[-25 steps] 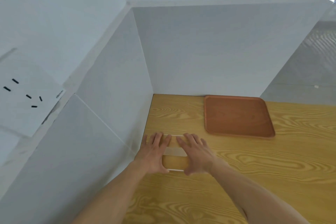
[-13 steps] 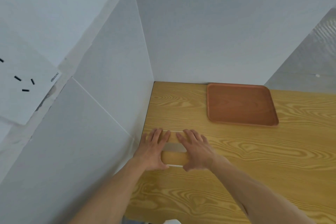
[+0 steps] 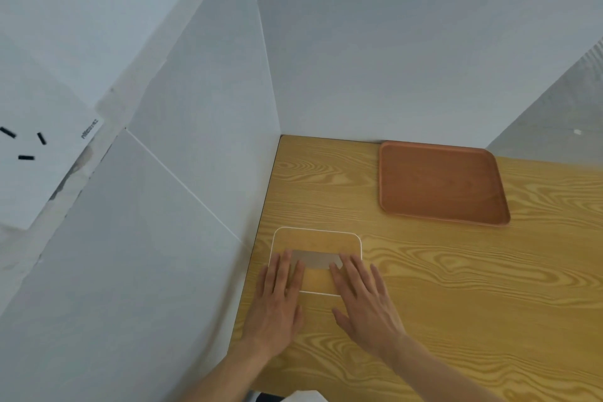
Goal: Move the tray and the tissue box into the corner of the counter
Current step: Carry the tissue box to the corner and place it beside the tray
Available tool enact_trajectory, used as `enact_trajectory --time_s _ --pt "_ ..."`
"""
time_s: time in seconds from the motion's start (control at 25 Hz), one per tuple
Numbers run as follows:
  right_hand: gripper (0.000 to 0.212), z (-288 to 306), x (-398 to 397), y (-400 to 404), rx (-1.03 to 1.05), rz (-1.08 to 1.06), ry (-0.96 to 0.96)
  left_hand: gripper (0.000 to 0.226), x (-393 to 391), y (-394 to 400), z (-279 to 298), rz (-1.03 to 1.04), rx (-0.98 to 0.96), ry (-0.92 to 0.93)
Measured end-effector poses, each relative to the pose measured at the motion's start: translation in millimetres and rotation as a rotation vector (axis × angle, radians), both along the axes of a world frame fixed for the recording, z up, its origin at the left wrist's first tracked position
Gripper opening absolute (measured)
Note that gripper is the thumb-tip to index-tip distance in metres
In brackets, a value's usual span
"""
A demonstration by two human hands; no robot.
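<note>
The tissue box (image 3: 318, 242) has a wood-coloured top with a white rim and a grey slot. It lies on the wooden counter (image 3: 456, 287), close to the left wall and short of the corner (image 3: 284, 140). My left hand (image 3: 277, 303) and right hand (image 3: 367, 303) lie flat with fingers spread, and their fingertips rest on the near half of the box top. The reddish-brown tray (image 3: 440, 183) lies empty at the back wall, to the right of the corner and apart from the box.
White wall panels close off the counter on the left (image 3: 195, 206) and at the back (image 3: 391, 59). Bare counter shows between the box, the tray and the corner. A white object (image 3: 303, 396) peeks in at the bottom edge.
Both hands have slid back toward me along the box top, uncovering its far half. The box and the tray have stayed where they were. The view has tilted down.
</note>
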State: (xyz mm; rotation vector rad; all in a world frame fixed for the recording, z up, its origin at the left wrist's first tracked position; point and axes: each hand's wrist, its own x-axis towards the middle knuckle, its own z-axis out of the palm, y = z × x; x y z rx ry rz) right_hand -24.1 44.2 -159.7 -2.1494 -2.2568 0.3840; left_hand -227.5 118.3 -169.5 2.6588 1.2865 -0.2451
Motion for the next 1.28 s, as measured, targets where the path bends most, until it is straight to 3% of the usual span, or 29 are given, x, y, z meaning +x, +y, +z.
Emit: enact_trajectory --time_s 0.44,0.72,0.96,1.28 --pt "0.099 -7 9 34 -0.09 -0.005 -0.04 0.097 17 27 -3 0.064 -0.009 0.07" --pt "0.108 -8 29 101 -0.192 0.009 -0.059 0.095 42 84 5 0.091 -0.003 0.073" --pt "0.103 6 47 164 -0.268 0.0 -0.023 0.087 72 140 22 0.115 0.004 0.113" --pt "0.102 16 59 228 -0.332 0.001 -0.02 0.085 100 211 34 0.121 -0.045 0.254"
